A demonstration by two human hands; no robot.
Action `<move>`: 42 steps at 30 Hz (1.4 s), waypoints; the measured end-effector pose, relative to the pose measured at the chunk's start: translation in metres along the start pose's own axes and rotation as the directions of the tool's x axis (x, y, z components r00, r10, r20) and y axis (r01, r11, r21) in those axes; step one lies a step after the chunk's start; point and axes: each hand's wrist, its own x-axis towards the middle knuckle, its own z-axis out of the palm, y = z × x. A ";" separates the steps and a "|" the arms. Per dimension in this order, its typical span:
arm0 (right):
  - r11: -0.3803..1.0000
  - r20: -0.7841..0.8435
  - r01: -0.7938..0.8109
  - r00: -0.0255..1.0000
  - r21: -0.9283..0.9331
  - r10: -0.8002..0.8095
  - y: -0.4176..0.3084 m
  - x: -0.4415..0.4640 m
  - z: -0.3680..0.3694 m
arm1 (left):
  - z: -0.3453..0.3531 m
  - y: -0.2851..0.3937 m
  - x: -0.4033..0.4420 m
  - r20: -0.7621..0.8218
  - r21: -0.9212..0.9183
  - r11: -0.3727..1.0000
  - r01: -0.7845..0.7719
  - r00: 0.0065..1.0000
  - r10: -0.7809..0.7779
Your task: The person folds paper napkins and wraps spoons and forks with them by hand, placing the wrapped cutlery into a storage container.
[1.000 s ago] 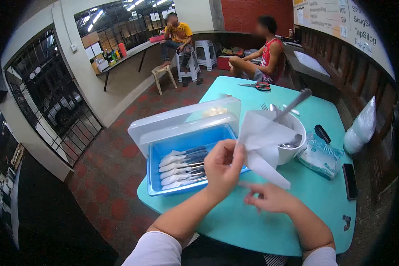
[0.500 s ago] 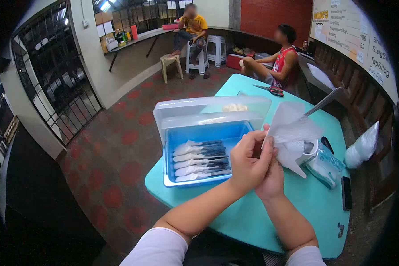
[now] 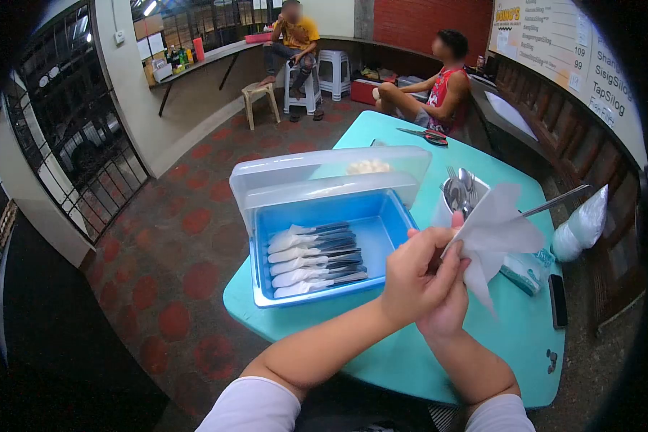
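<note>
My left hand [image 3: 412, 277] pinches a white tissue [image 3: 498, 229] over the right part of the table. Metal cutlery [image 3: 556, 201] sticks out of the tissue to the right; its other end is covered. My right hand [image 3: 445, 311] is pressed up behind the left one, its fingers closed at the tissue's lower edge and partly hidden. Beyond the hands stands a white container [image 3: 445, 210] with spoons and forks [image 3: 462, 189]. To the left, a blue bin [image 3: 324, 291] holds several tissue-wrapped cutlery sets [image 3: 313, 259] in a row.
A clear lid [image 3: 295, 171] leans open behind the bin. Scissors [image 3: 425, 136] lie at the turquoise table's [image 3: 439, 367] far end. A tissue pack [image 3: 520, 275], a phone [image 3: 557, 301] and coins [image 3: 551, 361] are at the right. Two people [image 3: 295, 36] [image 3: 450, 86] sit beyond.
My right hand has come up from below to meet my left hand at the tissue. Both hands and the tissue with its cutlery have moved right, uncovering the white container.
</note>
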 end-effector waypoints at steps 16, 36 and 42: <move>0.998 -0.100 0.000 0.995 -0.062 -0.006 -0.030 0.023 -0.005 | -0.027 -0.021 0.026 -0.271 -0.186 0.977 0.101 0.951 -0.150; -0.532 0.660 0.454 0.689 -0.715 -0.300 -0.038 0.027 -0.011 | -0.002 -0.051 0.011 -0.079 -0.130 0.939 0.320 0.940 -0.331; -0.493 0.638 0.478 0.736 -0.727 -0.227 -0.051 0.030 -0.013 | 0.001 -0.057 0.007 -0.031 -0.110 0.912 0.395 0.916 -0.401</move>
